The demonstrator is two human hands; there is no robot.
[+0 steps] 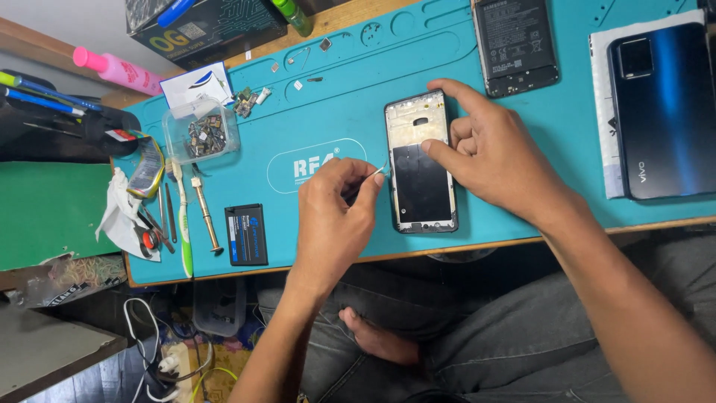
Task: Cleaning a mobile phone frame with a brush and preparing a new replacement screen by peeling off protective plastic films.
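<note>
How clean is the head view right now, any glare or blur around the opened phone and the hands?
Head view: even, soft light; opened phone and both hands, left hand and right hand, sharp. A blue sheen streaks the phone back cover. Slight wide-angle bend along the mat edges.

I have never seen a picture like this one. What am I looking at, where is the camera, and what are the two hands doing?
The single picture comes from a camera worn on a person's head, looking down at their own two bare hands; there is no machine. The person sits at a wooden bench covered by a teal rubber work mat. The right hand presses on an opened black phone frame, which lies flat on the mat. The left hand pinches a thin pointed metal tool, its tip at the frame's left edge. Also on the mat: a black phone battery at the top, a dark blue phone back cover at the right, a small clear plastic box of parts and a smaller black battery at the left.
</note>
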